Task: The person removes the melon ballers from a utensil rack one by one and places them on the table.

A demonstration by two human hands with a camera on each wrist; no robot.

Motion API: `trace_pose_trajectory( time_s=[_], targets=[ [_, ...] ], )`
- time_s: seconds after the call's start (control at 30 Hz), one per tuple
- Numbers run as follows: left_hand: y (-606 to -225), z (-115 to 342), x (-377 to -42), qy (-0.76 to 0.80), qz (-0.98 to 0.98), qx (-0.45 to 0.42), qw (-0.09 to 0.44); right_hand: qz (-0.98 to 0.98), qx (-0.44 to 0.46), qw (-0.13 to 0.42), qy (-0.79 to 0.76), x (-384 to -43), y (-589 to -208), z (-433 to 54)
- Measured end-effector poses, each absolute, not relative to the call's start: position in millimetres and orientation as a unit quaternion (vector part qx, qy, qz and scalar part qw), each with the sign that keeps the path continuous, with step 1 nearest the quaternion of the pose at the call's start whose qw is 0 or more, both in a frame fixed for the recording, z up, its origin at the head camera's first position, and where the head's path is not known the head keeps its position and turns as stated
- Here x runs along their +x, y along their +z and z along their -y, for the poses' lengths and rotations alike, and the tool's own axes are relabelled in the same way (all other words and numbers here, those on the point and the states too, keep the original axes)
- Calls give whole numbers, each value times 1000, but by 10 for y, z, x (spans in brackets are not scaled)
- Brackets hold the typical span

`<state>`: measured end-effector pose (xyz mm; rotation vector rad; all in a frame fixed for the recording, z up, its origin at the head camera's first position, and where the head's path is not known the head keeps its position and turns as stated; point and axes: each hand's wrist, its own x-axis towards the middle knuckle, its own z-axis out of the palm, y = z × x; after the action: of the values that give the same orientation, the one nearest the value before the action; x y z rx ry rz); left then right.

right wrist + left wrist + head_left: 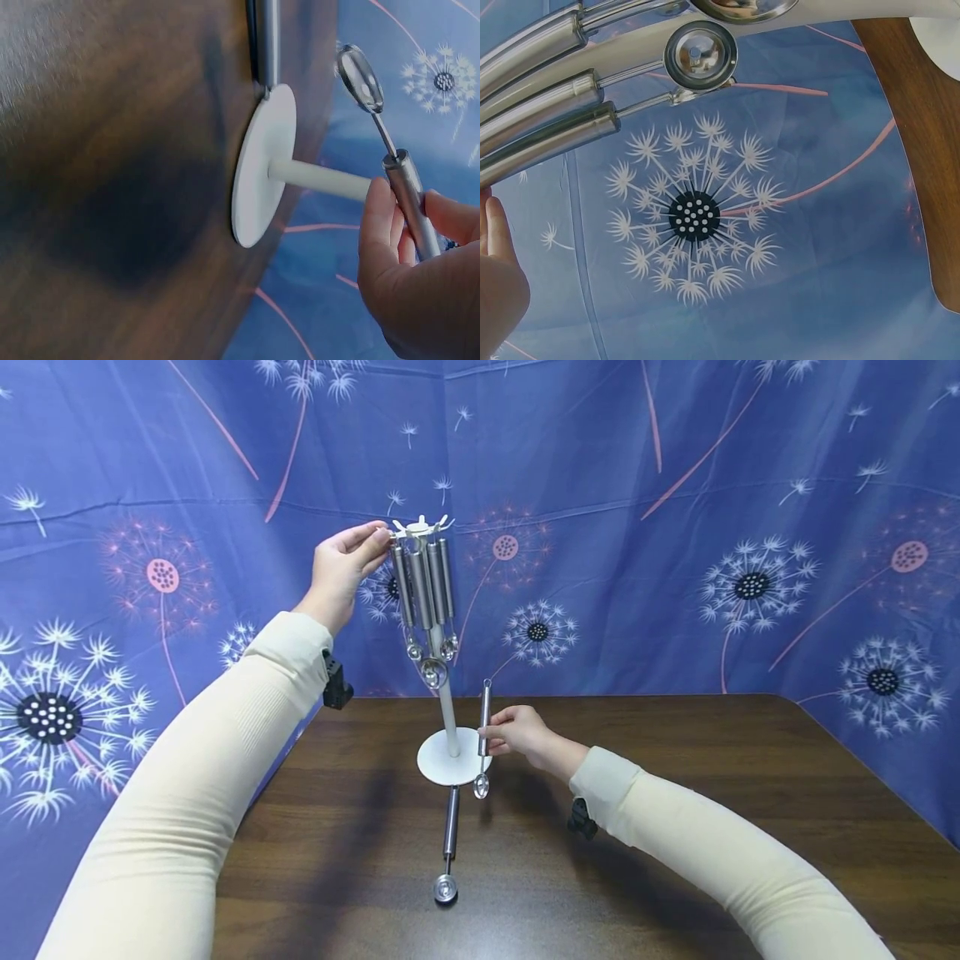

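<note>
A white utensil stand [446, 700] rises on a round base, with several steel-handled melon ballers [422, 589] hanging from its top hooks. My left hand [341, 568] is at the stand's top, pinching a hook's outer end between thumb and fingers; the exact contact is partly hidden. Low beside the pole, my right hand [517, 732] pinches another melon baller [485, 714] by its handle. That one is upright, its oval steel scoop [361, 79] pointing down above the table.
One more melon baller [451, 827] lies on the dark wooden table [637, 860], in front of the stand's white base [435, 763], its scoop toward me. A blue dandelion-print cloth [600, 527] hangs behind the table.
</note>
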<state>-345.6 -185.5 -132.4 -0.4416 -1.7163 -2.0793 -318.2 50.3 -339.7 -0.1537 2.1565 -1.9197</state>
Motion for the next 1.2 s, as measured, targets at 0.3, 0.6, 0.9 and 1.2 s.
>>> trace_pose_trajectory(
  time_s=[0.3, 0.6, 0.9, 1.2],
  targets=[
    [-1330, 1832, -3446, -748, 609, -155, 212, -742, -42, 159, -650, -2949, -3533, -445],
    [-1328, 1822, -3421, -742, 616, -154, 216, -750, -36, 184, -634, -2792, -3655, -430],
    [-1344, 1806, -3438, -754, 602, -154, 215, -748, -20, 203, -632, -2682, -3760, -433],
    [-1346, 1796, -3435, -753, 600, -157, 220, -750, -26, 227, -621, -2550, -3886, -445]
  ],
)
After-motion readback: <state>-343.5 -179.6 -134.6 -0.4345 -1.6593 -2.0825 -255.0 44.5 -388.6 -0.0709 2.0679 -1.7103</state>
